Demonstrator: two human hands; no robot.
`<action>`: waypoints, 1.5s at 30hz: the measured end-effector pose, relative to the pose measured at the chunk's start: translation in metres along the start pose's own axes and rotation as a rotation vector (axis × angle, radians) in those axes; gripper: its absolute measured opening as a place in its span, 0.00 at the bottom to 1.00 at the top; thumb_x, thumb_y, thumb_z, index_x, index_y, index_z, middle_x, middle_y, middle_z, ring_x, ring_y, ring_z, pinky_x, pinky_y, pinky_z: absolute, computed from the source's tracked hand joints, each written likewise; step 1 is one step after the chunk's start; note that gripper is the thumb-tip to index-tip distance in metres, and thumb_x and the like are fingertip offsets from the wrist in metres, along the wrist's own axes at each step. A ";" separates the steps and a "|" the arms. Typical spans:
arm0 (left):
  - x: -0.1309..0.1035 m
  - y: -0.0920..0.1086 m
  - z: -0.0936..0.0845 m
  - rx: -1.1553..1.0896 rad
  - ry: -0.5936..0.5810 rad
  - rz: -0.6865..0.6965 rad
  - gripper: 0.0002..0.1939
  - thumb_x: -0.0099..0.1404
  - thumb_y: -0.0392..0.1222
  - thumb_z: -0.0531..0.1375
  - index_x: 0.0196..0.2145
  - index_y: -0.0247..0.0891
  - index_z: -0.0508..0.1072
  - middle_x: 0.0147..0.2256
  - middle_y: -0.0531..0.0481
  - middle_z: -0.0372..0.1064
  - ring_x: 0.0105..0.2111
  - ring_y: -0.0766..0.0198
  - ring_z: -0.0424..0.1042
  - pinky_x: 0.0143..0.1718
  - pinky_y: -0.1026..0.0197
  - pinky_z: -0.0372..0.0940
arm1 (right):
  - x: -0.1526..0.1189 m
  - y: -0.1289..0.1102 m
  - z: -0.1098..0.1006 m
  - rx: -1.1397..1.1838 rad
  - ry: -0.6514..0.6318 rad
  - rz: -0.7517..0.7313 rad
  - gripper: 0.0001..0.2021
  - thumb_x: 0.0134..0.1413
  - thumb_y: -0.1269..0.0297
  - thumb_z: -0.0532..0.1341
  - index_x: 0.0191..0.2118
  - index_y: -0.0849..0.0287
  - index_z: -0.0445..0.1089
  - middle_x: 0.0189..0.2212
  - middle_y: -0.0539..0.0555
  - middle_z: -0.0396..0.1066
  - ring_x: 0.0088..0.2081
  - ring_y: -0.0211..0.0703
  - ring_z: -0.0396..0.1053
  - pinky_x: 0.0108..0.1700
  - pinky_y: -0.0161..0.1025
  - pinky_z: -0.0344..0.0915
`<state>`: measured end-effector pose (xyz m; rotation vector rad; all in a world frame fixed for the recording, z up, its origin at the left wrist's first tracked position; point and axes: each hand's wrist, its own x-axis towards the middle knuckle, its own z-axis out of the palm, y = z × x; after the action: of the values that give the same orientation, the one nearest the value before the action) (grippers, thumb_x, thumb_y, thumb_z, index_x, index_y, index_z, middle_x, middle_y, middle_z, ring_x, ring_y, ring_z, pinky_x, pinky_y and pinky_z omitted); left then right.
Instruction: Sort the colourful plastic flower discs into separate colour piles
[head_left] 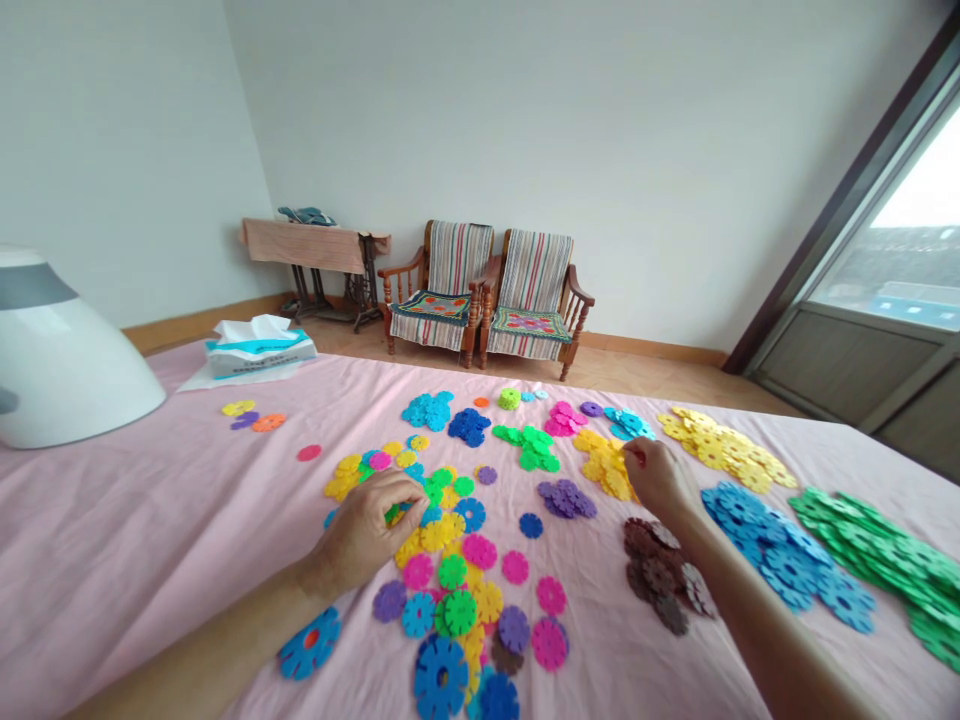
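Handling thin slotted discs (480, 551) like these should go best with a light fingertip pinch at the rim, since flat pieces on the pink cloth (247, 520) offer little edge to catch. The right hand (664, 482) is at the right side of the small yellow pile (600, 460), fingers bent inward and the grip looking narrow; whether it pinches a disc I cannot tell. Holding that forearm high should spare the nearer brown pile (656, 565) and the large blue pile (780, 545) to its right. The left hand (375, 520) curls over the left part of the mixed heap (442, 530); its fingertips are hidden, so I cannot tell whether its grip holds anything. Lifting straight up, rather than sweeping, would probably disturb fewer neighbours there.

The discs look like smooth, stiff plastic, round with notched rims. Bigger pieces in the large blue pile and the green pile (885, 550) have petal-like lobes. Soft wrinkles run through the cloth over the bench (187, 560).
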<state>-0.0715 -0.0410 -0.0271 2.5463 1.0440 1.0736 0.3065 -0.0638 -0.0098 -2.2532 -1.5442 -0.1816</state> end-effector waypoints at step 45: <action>0.001 0.005 -0.002 -0.012 -0.011 -0.001 0.09 0.63 0.34 0.55 0.26 0.36 0.71 0.26 0.50 0.70 0.30 0.66 0.69 0.34 0.64 0.64 | -0.017 -0.041 -0.020 0.435 -0.183 -0.242 0.02 0.46 0.68 0.56 0.27 0.59 0.64 0.21 0.48 0.66 0.23 0.36 0.62 0.25 0.32 0.56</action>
<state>-0.0699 -0.0445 -0.0227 2.5392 1.0329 1.0614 0.2651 -0.0736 0.0133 -1.7837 -1.7484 0.2773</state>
